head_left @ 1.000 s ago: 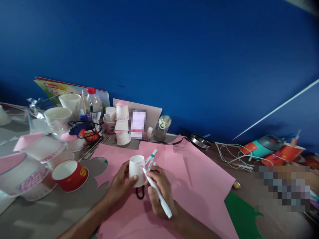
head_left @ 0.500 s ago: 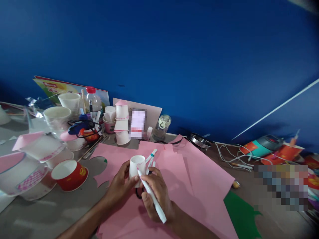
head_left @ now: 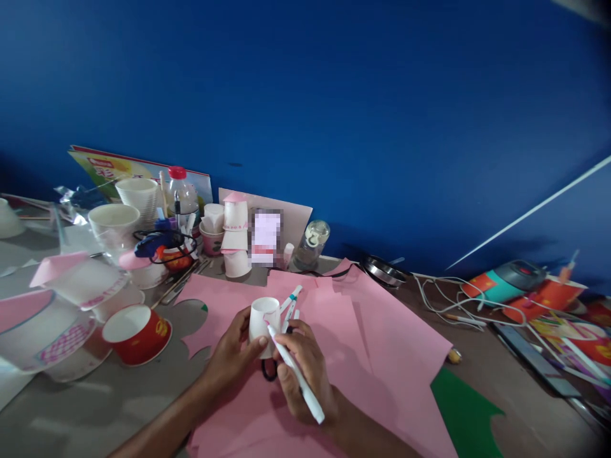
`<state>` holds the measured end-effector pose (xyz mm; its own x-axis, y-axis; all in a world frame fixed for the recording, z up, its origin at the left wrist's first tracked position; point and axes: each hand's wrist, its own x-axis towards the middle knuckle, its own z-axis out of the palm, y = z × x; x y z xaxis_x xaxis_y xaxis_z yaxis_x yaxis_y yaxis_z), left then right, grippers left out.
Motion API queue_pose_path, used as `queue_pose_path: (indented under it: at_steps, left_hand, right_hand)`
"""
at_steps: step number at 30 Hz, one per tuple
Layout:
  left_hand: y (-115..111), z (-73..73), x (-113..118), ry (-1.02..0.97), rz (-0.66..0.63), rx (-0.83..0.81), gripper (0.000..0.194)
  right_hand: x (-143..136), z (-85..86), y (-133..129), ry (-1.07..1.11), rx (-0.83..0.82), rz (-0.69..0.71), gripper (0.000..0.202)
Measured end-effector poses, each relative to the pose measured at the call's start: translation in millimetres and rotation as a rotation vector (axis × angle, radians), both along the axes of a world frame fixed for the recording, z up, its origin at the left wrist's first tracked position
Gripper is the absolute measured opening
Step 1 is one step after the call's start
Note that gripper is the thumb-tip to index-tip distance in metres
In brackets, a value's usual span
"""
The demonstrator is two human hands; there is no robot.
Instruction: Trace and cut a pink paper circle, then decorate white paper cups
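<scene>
A small white paper cup (head_left: 260, 321) stands upside down in the grip of my left hand (head_left: 237, 348), thumb across its front and fingers behind. In my right hand (head_left: 305, 362) is a white marker (head_left: 303, 388), held like a pen, its pink tip at the cup's right side. A thin pink line shows on the cup near the tip. Just behind the cup, white markers (head_left: 291, 302) lie on pink paper sheets (head_left: 386, 356). A black loop (head_left: 269, 372) shows below the cup.
At left are a red paper bowl (head_left: 136, 335), decorated white cups (head_left: 76, 280) and a bottle with a red cap (head_left: 180, 194). A stacked cup tower (head_left: 235, 245) is beside a propped phone (head_left: 266, 238). Green paper (head_left: 465, 413), cables (head_left: 429, 299) and another phone (head_left: 534, 359) lie at right.
The marker tip has shifted slightly right and down along the cup, and my right hand moved with it. The whole view has shifted a little; my left hand keeps its grip.
</scene>
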<state>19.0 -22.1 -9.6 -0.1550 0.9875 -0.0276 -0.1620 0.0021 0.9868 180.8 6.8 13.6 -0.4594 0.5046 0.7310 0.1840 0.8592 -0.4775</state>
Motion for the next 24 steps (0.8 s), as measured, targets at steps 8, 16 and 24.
queue_pose_path:
  at_steps: [8,16,24]
  left_hand:
    - [0.2,4.0,1.4,-0.068,-0.009,0.002,0.058]
    - [0.0,2.6,3.0,-0.119,-0.004,0.007,0.056]
    - [-0.7,-4.8,1.0,-0.086,-0.032,0.01,0.059]
  right_hand:
    - [3.3,1.3,2.0,0.02,-0.024,0.001,0.029]
    - [4.0,6.3,1.9,0.048,-0.072,-0.002,0.028]
    - [3.7,2.8,0.2,0.037,-0.011,0.062,0.03]
